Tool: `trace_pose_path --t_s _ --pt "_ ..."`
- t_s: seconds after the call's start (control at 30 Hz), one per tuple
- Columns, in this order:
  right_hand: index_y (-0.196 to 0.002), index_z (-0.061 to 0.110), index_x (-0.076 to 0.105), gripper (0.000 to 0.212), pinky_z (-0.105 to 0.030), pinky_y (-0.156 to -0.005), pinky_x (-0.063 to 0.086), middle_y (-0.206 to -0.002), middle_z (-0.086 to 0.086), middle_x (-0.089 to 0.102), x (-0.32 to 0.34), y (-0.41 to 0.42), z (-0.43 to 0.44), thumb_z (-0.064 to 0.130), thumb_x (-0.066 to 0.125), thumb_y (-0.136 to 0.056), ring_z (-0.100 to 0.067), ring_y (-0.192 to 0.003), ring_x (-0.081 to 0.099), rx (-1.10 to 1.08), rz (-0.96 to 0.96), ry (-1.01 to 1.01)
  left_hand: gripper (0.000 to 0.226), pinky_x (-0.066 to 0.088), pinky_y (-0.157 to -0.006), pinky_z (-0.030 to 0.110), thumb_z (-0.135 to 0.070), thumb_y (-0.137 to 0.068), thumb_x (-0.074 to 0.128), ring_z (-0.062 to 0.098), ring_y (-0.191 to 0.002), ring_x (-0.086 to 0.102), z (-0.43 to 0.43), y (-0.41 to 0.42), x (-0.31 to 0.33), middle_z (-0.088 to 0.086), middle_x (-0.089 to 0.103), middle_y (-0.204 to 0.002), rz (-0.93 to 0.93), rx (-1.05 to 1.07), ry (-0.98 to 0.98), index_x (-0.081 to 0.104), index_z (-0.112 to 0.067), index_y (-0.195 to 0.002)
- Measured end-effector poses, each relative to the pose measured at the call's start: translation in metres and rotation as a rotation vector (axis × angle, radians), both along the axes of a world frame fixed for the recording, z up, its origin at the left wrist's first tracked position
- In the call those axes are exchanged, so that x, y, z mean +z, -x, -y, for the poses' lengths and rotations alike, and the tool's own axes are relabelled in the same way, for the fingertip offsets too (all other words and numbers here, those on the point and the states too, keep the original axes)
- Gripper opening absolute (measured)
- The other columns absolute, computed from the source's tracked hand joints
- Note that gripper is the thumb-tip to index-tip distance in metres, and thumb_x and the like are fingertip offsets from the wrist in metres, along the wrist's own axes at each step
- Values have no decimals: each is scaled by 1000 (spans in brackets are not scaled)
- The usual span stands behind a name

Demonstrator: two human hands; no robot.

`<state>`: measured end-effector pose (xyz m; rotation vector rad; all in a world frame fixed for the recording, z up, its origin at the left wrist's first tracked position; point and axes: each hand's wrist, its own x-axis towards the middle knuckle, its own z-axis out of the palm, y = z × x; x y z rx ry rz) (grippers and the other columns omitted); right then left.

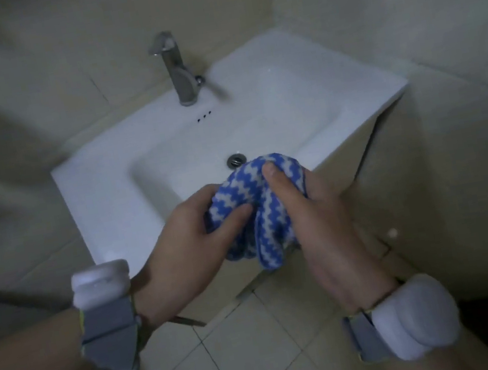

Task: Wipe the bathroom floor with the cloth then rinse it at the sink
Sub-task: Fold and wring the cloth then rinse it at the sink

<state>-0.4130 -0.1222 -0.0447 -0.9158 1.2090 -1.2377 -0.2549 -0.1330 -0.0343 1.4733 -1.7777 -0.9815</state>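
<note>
centrally, both hands grip a bunched cloth (260, 211) patterned in blue and grey zigzag, held over the near right edge of the white sink (100, 190). left hand (188, 243): fingers curled around the cloth's left side, thumb pressed into its folds. right hand (317, 220): closed over the cloth's right side, thumb lying on top of the fabric and pointing toward the basin. the cloth's upper part sits above the basin rim, just beside the drain (236, 159); its lower end hangs down between the two hands, in front of the cabinet (358, 158) under the sink. a grey metal faucet (175, 69) stands upright at the back of the sink, its handle blurred; three small overflow holes show in the wall of the basin below it. each wrist carries a grey strap with a white padded band (100, 283). the sink is set into a corner of pale tiled walls. the tiled floor (267, 360) below looks glossy, with a bright reflection near the bottom edge of the view.
</note>
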Motion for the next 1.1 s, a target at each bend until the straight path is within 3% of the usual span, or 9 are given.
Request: trace_pose_path --t_s 0.13,0.27,0.37,0.43,0.57,0.7,0.8,0.97,1.1 --pt "-121 13 63 44 -32 -89 58 -114 -8 71 0 -39 80 49 52 -98 -18 -105 69 31 112 -106 24 40 -92 12 -43 -97 43 1 -116 50 50 -7 -10 -11 53 -118 -99 13 35 56 -36 -116" --pt "-117 33 71 41 -35 -95 52 -129 -7 63 -15 -62 127 60 50 -95 -15 -114 64 113 150 -126 85 37 -109 17 -4 -85 66 3 -138 40 81 -13 -35 -13 40 -150 -239 -161 -34 20 -31 -152" --pt "-108 29 75 44 -42 -103 47 -111 -2 73 -30 -64 153 63 56 -88 -16 -108 68 50 264 -140 109 37 -108 18 -6 -78 76 6 -140 38 112 -14 -53 -7 32 -152 -188 -79 34 3 -24 -157" --pt "-121 24 70 46 -44 -105 43 -118 -4 72 -35 -67 170 56 53 -93 -21 -113 67 81 430 -202 114 39 -102 13 -10 -75 77 3 -134 39 133 -19 -59 -8 31 -147 -139 11 59 -1 -28 -157" --pt "-124 18 69 44 -39 -104 43 -129 -2 68 -43 -69 209 41 53 -89 -18 -120 64 35 649 -309 104 36 -113 21 -8 -78 78 4 -145 26 186 -16 -77 -7 23 -156 21 20 131 12 -29 -156" --pt "-130 22 62 43 -33 -99 46 -129 0 67 -58 -65 238 29 59 -88 -12 -120 63 -82 588 -203 87 45 -94 18 -16 -81 78 6 -118 48 225 1 -94 -6 42 -134 129 20 138 27 -28 -150" --pt "-117 35 68 34 -33 -98 48 -120 13 70 -68 -59 253 30 67 -83 -5 -114 64 -70 347 -102 63 48 -91 31 -22 -91 64 14 -114 53 238 12 -107 -3 50 -130 252 -8 123 33 -25 -146" --pt "-112 34 66 35 -14 -92 48 -112 23 69 -107 -54 275 8 69 -90 5 -105 64 5 -65 100 40 39 -84 28 -26 -97 50 23 -116 55 258 24 -127 1 54 -130 481 13 53 45 -18 -135" --pt "-118 33 62 36 -34 -105 48 -118 7 72 -123 -48 291 4 49 -102 -6 -113 65 -39 111 86 22 31 -63 32 -19 -86 63 37 -90 61 266 29 -139 10 65 -99 386 219 86 44 -18 -98"
